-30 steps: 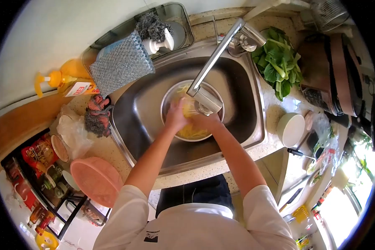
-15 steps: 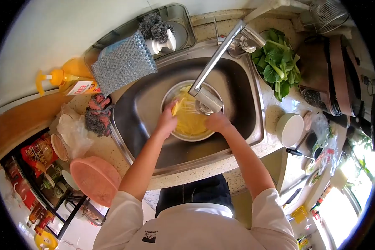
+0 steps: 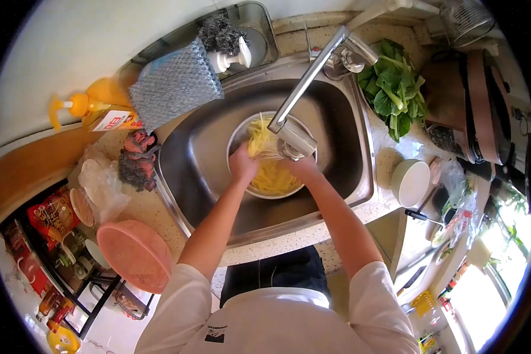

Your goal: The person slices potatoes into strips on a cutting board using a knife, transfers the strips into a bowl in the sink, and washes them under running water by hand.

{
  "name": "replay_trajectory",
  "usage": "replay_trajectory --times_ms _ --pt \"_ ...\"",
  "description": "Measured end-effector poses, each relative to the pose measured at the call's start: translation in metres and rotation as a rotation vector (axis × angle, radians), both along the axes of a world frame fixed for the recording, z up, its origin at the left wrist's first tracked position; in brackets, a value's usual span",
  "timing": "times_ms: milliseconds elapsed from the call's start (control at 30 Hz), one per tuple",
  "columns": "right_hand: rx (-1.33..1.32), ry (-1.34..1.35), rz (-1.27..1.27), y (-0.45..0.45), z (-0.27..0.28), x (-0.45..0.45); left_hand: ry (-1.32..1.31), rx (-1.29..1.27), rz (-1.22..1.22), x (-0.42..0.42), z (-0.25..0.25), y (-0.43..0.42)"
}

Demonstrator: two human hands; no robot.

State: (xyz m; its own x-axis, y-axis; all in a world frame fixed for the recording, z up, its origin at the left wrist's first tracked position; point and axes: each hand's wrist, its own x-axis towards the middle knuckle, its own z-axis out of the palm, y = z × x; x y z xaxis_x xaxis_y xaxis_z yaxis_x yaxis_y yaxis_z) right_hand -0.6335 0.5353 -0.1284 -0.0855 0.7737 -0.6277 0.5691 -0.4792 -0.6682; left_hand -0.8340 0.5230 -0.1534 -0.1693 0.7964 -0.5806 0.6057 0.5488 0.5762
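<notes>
In the sink (image 3: 203, 171) stands a round metal bowl (image 3: 235, 140) with thin yellow potato shreds (image 3: 274, 180) in it. Water seems to run from the faucet (image 3: 308, 82), whose head hangs over the bowl. My left hand (image 3: 243, 164) is inside the bowl's left side, its fingers closed around a clump of shreds. Opposite it, my right hand (image 3: 301, 169) reaches into the bowl among the shreds. Its fingers are mostly hidden by the faucet head and the shreds, so their closure does not show.
Leafy greens (image 3: 392, 88) lie right of the faucet, with a pale bowl (image 3: 411, 183) nearer me. A pink basin (image 3: 134, 256) is at the left. Behind the sink are a rack (image 3: 262, 41), a silvery scrubbing cloth (image 3: 174, 85) and a yellow pump bottle (image 3: 97, 106).
Both hands have moved inward and come closer together in the bowl. The shreds at my left hand are now bunched higher toward the bowl's far side.
</notes>
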Motion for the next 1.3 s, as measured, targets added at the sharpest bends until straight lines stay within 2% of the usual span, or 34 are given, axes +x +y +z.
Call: replay_trajectory --times_ms 100,133,200,300,400,567,667,833,1000,1067,1133,1167,1233,1267,1300 --pt "0.258 -0.063 0.215 -0.002 -0.015 0.014 -0.061 0.058 -0.040 -0.012 -0.001 -0.011" --pt "0.340 -0.085 0.284 -0.002 -0.015 0.018 -0.163 0.040 -0.019 -0.013 0.004 -0.012" --pt "0.408 -0.110 0.355 0.004 0.017 0.019 -0.366 0.002 0.022 -0.015 0.031 -0.010" --pt "0.548 -0.016 0.451 0.020 0.034 0.017 -0.527 0.010 0.107 -0.015 0.044 -0.014" --pt "0.448 0.060 0.407 0.029 0.018 0.001 -0.599 0.038 0.161 -0.018 0.038 -0.021" --pt "0.450 -0.125 0.573 0.004 -0.081 -0.025 -0.467 0.133 0.047 -0.016 0.029 -0.024" --pt "0.402 -0.128 0.588 -0.002 -0.094 -0.033 -0.351 0.174 -0.013 -0.013 0.008 -0.027" --pt "0.239 0.045 0.416 0.015 -0.063 -0.032 -0.158 0.189 -0.138 -0.005 -0.022 -0.022" --pt "-0.035 0.235 0.088 0.023 0.003 -0.016 0.032 0.054 -0.109 -0.002 -0.007 -0.010" --pt "-0.024 0.198 0.088 0.023 0.034 -0.004 -0.088 0.100 -0.054 -0.008 -0.008 -0.014" --pt "0.063 0.122 0.153 0.024 0.053 0.002 -0.168 0.106 -0.023 -0.014 -0.002 -0.015" --pt "0.183 0.117 0.243 0.016 0.024 0.011 -0.189 0.088 -0.020 -0.016 0.010 -0.012" --pt "0.239 -0.031 0.544 0.015 0.023 0.015 -0.243 0.078 0.010 -0.016 0.017 -0.011" --pt "0.169 -0.176 0.755 0.022 0.055 0.010 -0.275 0.086 0.037 -0.015 0.017 -0.012" --pt "0.174 -0.247 0.854 0.018 0.058 0.010 -0.307 0.093 0.066 -0.015 0.016 -0.014"
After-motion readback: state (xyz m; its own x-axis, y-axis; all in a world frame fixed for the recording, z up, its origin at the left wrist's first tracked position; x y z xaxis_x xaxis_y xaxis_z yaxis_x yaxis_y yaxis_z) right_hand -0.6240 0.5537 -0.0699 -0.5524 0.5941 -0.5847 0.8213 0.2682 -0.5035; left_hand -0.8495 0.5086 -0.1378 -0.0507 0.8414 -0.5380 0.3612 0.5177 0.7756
